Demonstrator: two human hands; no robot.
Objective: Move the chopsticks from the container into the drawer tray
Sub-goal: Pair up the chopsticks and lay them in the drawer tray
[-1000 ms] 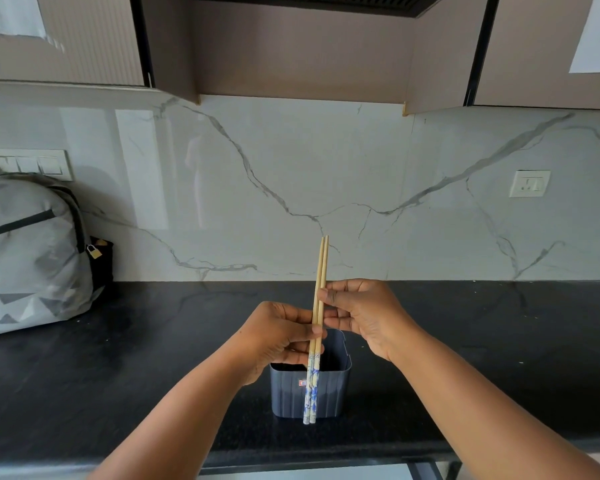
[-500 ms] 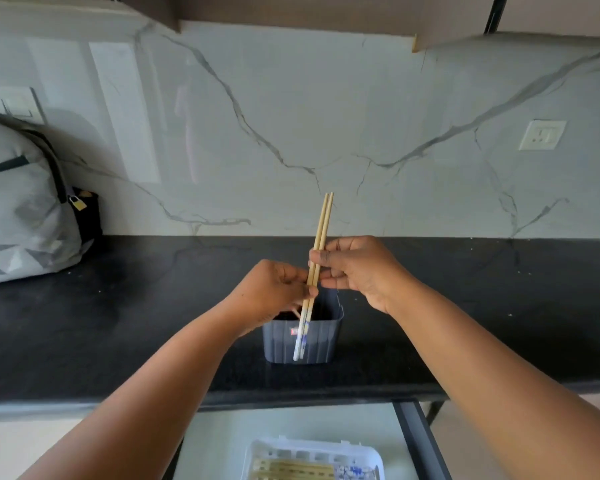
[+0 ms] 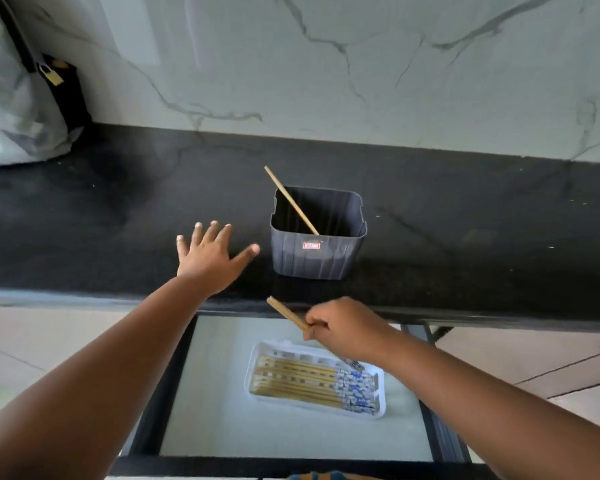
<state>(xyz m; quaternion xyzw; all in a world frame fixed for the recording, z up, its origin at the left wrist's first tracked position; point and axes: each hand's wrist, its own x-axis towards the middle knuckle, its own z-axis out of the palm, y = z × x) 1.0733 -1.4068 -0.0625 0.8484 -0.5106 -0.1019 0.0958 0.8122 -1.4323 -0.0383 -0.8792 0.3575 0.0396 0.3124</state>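
Carrying: right hand (image 3: 343, 329) was closed on a pair of chopsticks (image 3: 286, 312), held over the open drawer (image 3: 222, 441), just below the worktop (image 3: 118, 220) edge.
Grip state, right: narrow, fingers pinched around the pair near its middle; plain wooden ends stuck out up-left of the fist, patterned ends mostly hidden under the hand.
Grip state, left: left hand (image 3: 210, 259) was wide, fingers spread flat over the worktop, holding nothing, thumb near the container (image 3: 317, 245) but apart from it.
Container: dark square tub on the worktop; one chopstick (image 3: 291, 200) was left inside, leaning up-left, its tip clear above the far-left corner of the rim.
Tray: white slotted drawer tray (image 3: 380, 375) lay on the drawer floor, already carrying a row of chopsticks (image 3: 302, 381), wooden ends left, blue patterned ends right.
Key relation: tray sat directly below and slightly toward the viewer from the right hand. Held pair's long axis ran diagonally, upper-left to lower-right; the tray's rows ran nearly left-right with a slight downward tilt to the right. So a small rotation looked needed before lowering.
Orientation: wooden ends of the held pair already pointed left, matching the rows.
Nearer hand: right for the tray; left for the container and the last stick.
Progress guess: nearly done, one pair in transit, one stick remaining.
Risk: held pair could land across the rows or catch the tray's far rim if lowered without aligning.
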